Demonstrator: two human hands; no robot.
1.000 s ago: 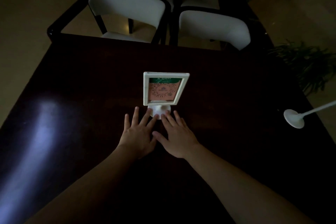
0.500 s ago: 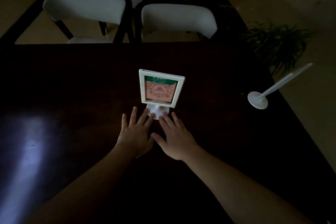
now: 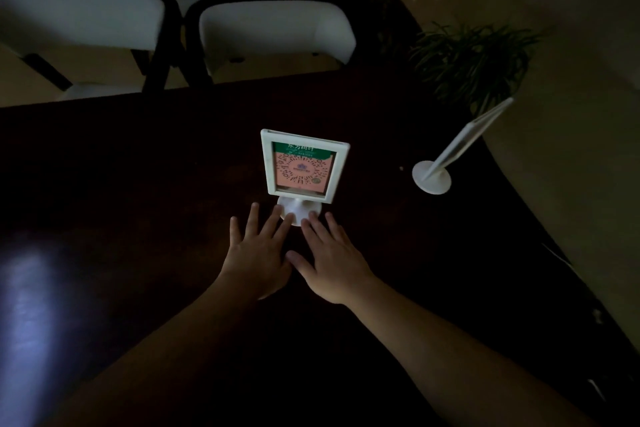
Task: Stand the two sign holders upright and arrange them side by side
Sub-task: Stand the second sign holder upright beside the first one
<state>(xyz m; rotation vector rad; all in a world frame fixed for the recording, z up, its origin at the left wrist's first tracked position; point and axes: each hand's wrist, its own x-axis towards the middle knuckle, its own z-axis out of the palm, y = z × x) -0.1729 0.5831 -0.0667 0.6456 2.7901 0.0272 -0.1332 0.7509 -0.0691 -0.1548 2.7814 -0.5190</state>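
Two hands are spread flat, empty, at one sign holder's base.
The left hand (image 3: 254,258) and right hand (image 3: 334,262) are laid against the near sign holder (image 3: 303,166), a pink card framed inside; the second sign holder (image 3: 446,156) is seen upright, well apart, near the dark table's (image 3: 138,184) right edge.

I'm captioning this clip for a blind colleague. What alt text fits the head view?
Two open hands, left hand and right hand, lie flat on a dark table, fingertips at the round base of an upright white sign holder showing a QR code. A second sign holder stands far right near the table edge, seen edge-on; white chairs sit beyond.
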